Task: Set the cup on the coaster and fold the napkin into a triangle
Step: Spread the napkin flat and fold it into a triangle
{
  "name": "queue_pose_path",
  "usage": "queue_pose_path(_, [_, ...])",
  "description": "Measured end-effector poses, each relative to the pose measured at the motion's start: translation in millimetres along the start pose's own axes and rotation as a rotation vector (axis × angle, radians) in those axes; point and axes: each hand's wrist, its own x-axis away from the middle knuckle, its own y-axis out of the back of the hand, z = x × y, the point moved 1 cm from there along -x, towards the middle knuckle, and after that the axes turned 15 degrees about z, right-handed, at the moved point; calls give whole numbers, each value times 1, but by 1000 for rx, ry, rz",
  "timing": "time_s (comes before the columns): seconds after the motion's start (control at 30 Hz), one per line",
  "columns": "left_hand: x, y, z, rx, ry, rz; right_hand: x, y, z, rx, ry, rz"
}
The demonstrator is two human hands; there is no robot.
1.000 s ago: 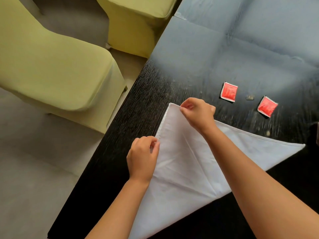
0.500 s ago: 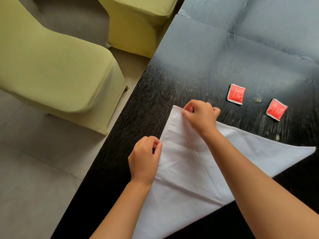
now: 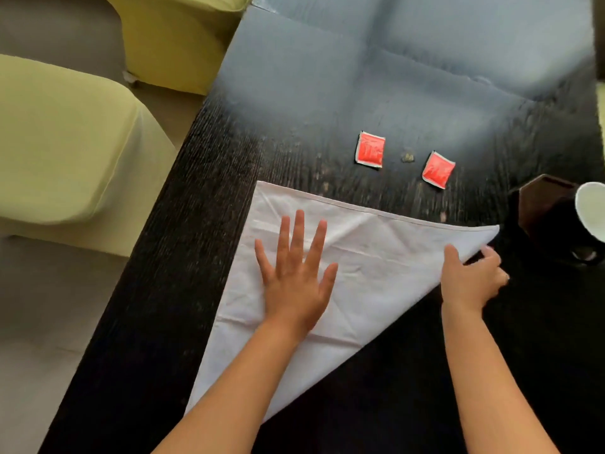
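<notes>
The white cloth napkin [image 3: 376, 263] lies on the dark table [image 3: 212, 178], folded into a triangle. My left hand [image 3: 294, 276] rests flat on its left half, fingers spread. My right hand [image 3: 468, 280] pinches the napkin's right corner, thumb on top and fingers under the edge. At the right edge of the view a white cup [image 3: 591, 211] sits on a dark brown hexagonal coaster [image 3: 540, 201]; the frame cuts off part of the cup.
Two red sauce packets [image 3: 370, 153] [image 3: 438, 169] lie on the table beyond the napkin, with a small crumb [image 3: 407, 157] between them. Two yellow-green covered chairs [image 3: 62, 149] [image 3: 176, 37] stand left of the table edge.
My left hand let go of the napkin's left edge and now lies flat on it. My right hand moved from the top-left corner to the right corner. The view shifted right, so cup and coaster show.
</notes>
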Motion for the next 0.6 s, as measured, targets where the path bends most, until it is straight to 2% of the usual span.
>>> queue_pose_path(0.07, [-6, -14, 2, -92, 34, 68, -16, 20, -19, -27, -151, 61])
queue_pose_path(0.23, [-10, -18, 4, -159, 37, 67, -41, 33, -14, -131, -158, 189])
queue_pose_path(0.43, [-9, -15, 1, -177, 34, 79, -51, 33, -14, -285, -256, 234])
queue_pose_path(0.6, [-7, -16, 3, -246, -107, 139, -25, 61, -61, -475, -439, 286])
